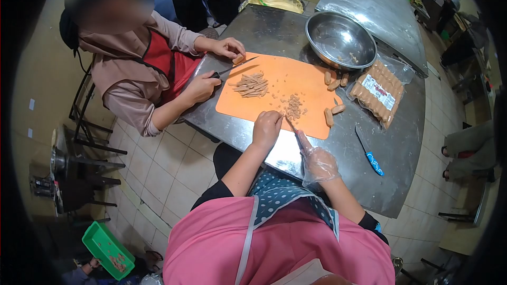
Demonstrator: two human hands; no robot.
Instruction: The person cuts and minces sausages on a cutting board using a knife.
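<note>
My left hand is closed in a pinch at the near edge of an orange cutting board; what its fingertips hold is too small to make out. My right hand, in a clear plastic glove, grips a knife, its blade reaching over the board beside my left fingertips. Just beyond the blade lies a pile of small diced sausage pieces. Sausage strips are heaped on the board's left part. Whole sausages rest at the board's right edge.
A co-worker's hands hold a knife and a sausage piece at the board's left. A steel bowl, a sausage pack and a blue-handled knife are on the metal table. A green tray is at lower left.
</note>
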